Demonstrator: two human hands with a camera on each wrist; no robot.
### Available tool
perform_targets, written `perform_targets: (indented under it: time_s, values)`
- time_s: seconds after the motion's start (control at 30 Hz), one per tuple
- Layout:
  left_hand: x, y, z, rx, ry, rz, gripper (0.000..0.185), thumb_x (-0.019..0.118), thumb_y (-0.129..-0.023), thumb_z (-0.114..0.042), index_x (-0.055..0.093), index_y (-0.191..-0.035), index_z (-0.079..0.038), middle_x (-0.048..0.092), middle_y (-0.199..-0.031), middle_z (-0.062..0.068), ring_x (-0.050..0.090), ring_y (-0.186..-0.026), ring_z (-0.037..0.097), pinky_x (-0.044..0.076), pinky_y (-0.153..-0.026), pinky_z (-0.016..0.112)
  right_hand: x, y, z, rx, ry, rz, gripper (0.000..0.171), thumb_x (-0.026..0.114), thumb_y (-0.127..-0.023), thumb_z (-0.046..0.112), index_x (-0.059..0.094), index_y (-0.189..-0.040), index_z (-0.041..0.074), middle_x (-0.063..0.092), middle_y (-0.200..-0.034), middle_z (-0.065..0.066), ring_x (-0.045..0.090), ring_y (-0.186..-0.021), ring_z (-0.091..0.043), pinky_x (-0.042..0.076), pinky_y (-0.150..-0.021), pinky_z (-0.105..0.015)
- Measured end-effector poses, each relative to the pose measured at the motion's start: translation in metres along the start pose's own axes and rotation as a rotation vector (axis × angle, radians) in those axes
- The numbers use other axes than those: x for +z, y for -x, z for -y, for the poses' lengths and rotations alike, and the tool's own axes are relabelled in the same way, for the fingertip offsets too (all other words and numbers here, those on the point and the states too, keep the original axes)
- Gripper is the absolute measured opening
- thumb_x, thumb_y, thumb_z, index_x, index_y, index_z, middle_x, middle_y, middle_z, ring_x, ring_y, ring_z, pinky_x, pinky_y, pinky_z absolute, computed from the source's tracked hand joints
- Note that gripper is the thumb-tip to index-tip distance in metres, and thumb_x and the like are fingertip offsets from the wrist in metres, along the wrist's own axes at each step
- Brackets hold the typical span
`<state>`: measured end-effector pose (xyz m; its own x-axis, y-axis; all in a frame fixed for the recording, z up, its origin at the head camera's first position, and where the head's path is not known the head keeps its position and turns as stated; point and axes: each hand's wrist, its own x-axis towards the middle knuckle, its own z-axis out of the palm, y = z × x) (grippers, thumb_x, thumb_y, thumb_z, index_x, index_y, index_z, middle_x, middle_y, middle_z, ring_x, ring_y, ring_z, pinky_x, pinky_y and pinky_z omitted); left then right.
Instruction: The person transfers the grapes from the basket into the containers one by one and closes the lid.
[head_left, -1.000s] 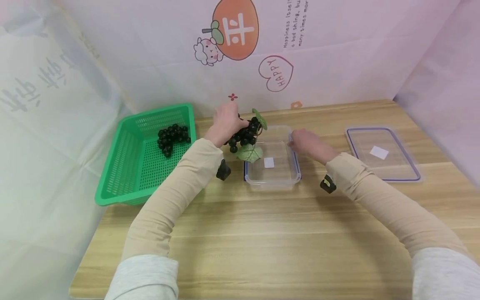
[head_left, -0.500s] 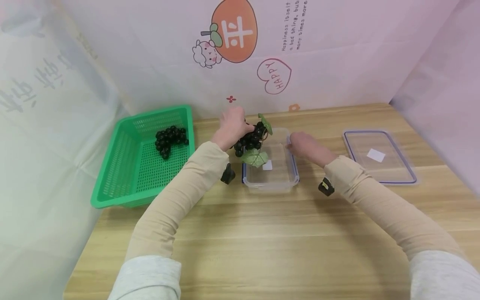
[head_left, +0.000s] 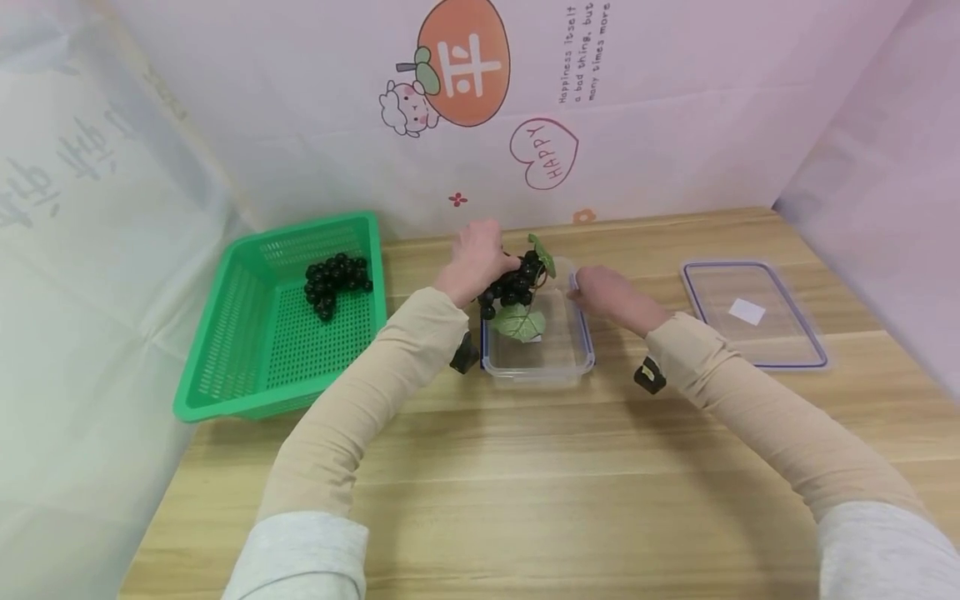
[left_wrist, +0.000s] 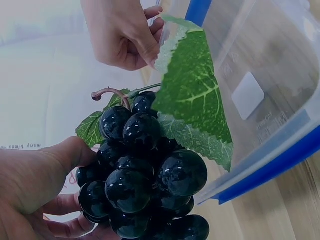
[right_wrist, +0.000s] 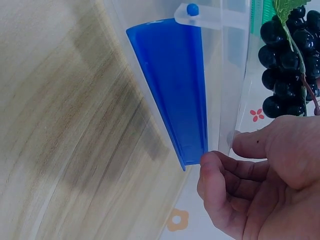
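Black, glossy grapes (left_wrist: 128, 190) carry jagged, pale-veined green leaves (left_wrist: 192, 87).

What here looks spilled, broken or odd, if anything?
Only the backdrop looks odd: its printed words run sideways. I see no spill or damage: one grape bunch sits in the green basket, the left fingers hold another bunch, and the lid lies on the table.

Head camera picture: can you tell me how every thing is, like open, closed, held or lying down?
Green basket: uncovered, partly filled.
Basket grapes: lying down, no hand on them.
Grape bunch: held by the left hand.
Clear container: open, its rim held by the right hand.
Lid: off, lying flat on the table.
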<state>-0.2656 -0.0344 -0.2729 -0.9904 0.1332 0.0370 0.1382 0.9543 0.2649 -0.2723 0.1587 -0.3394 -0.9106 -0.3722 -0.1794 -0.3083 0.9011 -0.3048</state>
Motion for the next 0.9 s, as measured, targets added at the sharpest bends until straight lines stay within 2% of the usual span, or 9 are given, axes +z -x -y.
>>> perform_targets:
  time_s: [0.23, 0.4, 0.63, 0.77, 0.9]
  values:
    - [0.005, -0.002, -0.003, 0.024, 0.0, -0.008, 0.037, 0.072, -0.082, -0.032, 0.047, -0.062, -0.012, 0.048, -0.063, -0.002, 0.048, -0.063, 0.014, 0.044, -0.059, 0.029, 0.002, -0.002, -0.002, 0.001, 0.01, 0.001, 0.026, 0.053, -0.095, 0.017, 0.056, -0.074, 0.002, 0.044, -0.06, -0.001, 0.041, -0.052, -0.012, 0.036, -0.047, -0.022]
    - [0.009, -0.003, -0.004, 0.038, 0.002, -0.016, 0.039, 0.072, -0.082, -0.032, 0.044, -0.062, -0.012, 0.046, -0.062, -0.002, 0.046, -0.062, 0.015, 0.042, -0.058, 0.028, 0.001, -0.001, -0.002, 0.016, -0.008, 0.016, 0.024, 0.052, -0.095, 0.016, 0.06, -0.081, -0.002, 0.047, -0.062, -0.003, 0.042, -0.052, -0.012, 0.037, -0.046, -0.02]
    - [0.015, -0.005, -0.01, 0.036, 0.013, -0.003, 0.037, 0.072, -0.081, -0.029, 0.043, -0.065, -0.012, 0.047, -0.069, 0.0, 0.051, -0.068, 0.018, 0.05, -0.065, 0.033, 0.001, 0.0, -0.002, 0.015, 0.017, 0.013, 0.028, 0.052, -0.096, 0.017, 0.051, -0.071, 0.005, 0.045, -0.061, -0.002, 0.043, -0.052, -0.013, 0.037, -0.047, -0.021]
    - [0.019, -0.006, -0.013, 0.051, -0.02, 0.006, 0.04, 0.072, -0.081, -0.028, 0.04, -0.064, -0.012, 0.045, -0.069, 0.0, 0.05, -0.066, 0.017, 0.05, -0.063, 0.032, 0.001, 0.0, -0.001, 0.011, 0.022, 0.002, 0.026, 0.052, -0.095, 0.017, 0.055, -0.074, 0.002, 0.048, -0.063, -0.004, 0.044, -0.054, -0.014, 0.038, -0.048, -0.022]
    - [0.022, -0.006, -0.017, 0.074, -0.087, 0.005, 0.04, 0.07, -0.082, -0.03, 0.04, -0.064, -0.012, 0.054, -0.077, 0.003, 0.054, -0.071, 0.017, 0.051, -0.066, 0.032, 0.002, 0.0, -0.002, -0.007, 0.041, -0.016, 0.025, 0.053, -0.095, 0.016, 0.057, -0.075, 0.0, 0.051, -0.063, -0.006, 0.047, -0.054, -0.016, 0.04, -0.049, -0.024]
